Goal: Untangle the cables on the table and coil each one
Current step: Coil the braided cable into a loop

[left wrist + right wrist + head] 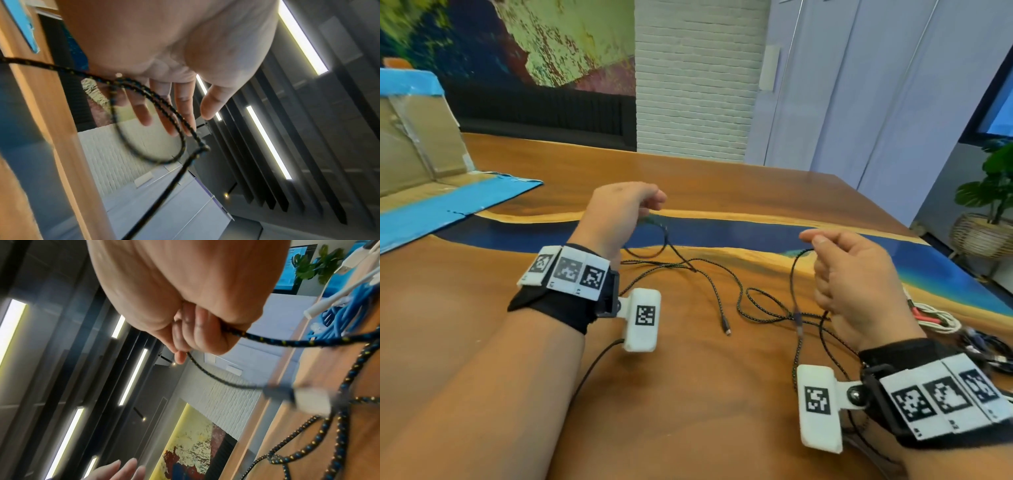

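A black braided cable with yellow flecks [709, 274] sprawls in loose curves across the middle of the wooden table [688, 411]. One free plug [726, 327] lies between my hands. My left hand [647, 202] hovers above the table with straight, spread fingers [179, 105]. A loop of the cable [164, 112] hangs across them, and no grip shows. My right hand [822, 246] is raised at the right, fingers [195, 334] curled round the same braided cable [287, 342]. A second plug [308, 400] dangles below that fist, blurred.
An opened cardboard box with blue tape [421, 144] occupies the table's far left. At the right edge lie a white cable with red ends [935, 318], dark cables [983, 346] and a blue cable [337, 316]. A potted plant [989, 205] stands on the floor beyond.
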